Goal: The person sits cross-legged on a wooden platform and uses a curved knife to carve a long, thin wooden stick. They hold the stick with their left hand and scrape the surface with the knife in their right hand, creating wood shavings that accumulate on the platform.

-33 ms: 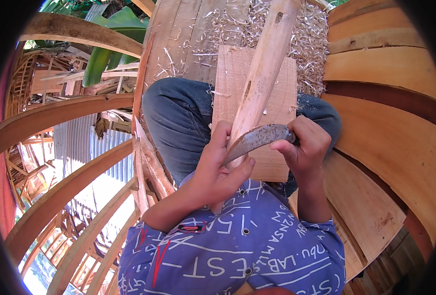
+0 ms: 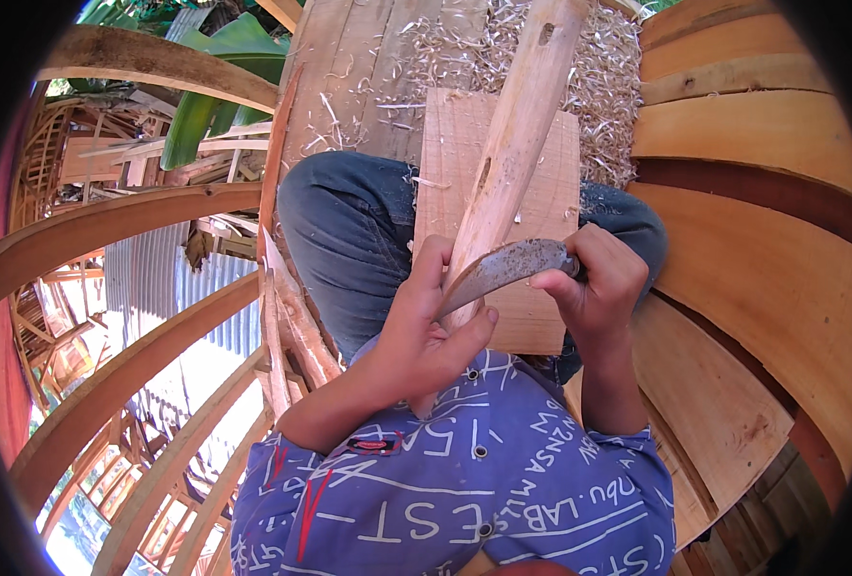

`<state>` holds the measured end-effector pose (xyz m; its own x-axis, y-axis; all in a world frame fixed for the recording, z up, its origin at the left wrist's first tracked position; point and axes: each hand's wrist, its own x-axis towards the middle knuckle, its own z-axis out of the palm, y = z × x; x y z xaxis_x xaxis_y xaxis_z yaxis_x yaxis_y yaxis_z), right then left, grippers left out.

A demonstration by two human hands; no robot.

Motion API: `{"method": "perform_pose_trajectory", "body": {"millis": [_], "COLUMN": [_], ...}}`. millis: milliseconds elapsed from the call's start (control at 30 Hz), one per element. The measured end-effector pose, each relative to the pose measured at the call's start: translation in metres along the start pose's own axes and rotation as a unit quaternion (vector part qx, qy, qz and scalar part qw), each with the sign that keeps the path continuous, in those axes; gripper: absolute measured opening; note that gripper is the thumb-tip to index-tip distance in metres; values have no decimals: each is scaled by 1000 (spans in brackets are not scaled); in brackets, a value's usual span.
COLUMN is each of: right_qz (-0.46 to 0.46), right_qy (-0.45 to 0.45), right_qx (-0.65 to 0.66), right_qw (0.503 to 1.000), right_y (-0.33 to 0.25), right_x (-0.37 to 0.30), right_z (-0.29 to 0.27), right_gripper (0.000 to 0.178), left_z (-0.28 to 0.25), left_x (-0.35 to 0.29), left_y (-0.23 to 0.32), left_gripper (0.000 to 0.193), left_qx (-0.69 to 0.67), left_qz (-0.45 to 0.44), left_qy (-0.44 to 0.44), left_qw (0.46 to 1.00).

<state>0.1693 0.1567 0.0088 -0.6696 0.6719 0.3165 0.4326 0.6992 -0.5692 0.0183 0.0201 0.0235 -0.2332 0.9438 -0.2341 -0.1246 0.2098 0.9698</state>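
Note:
A long pale wooden pole with dark slots in it slants from the far right down toward my lap, over a flat wooden board. My left hand is wrapped round the pole's near end, thumb lying on its right side. In my right hand is a curved knife, gripped at its handle, which my fingers mostly hide. Its rust-spotted blade lies across the pole, and its tip reaches my left hand. Whether the edge bites into the wood cannot be made out.
Curly wood shavings cover the plank floor ahead. A wall of wide boards curves up on the right. Curved wooden ribs stand on the left, with corrugated metal sheets beyond. Rough wood strips lean beside my left knee.
The knife blade has tilted slightly upward at its handle side. My hands and the pole stay practically where they were.

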Motion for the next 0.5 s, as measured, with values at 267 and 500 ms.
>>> {"method": "perform_pose_trajectory", "body": {"millis": [267, 500], "right_qz": [-1, 7], "right_qy": [14, 23], "right_qx": [-16, -20], "right_qw": [1000, 1000], "right_y": [5, 7], "right_x": [-1, -2], "right_z": [-1, -2], "right_gripper": [57, 58], "left_z": [3, 3], "left_x": [-3, -3], "left_y": [2, -1], "left_gripper": [37, 40], "left_qx": [-2, 92], "left_qz": [-28, 46], "left_qy": [0, 8], "left_qw": [1000, 995]}}
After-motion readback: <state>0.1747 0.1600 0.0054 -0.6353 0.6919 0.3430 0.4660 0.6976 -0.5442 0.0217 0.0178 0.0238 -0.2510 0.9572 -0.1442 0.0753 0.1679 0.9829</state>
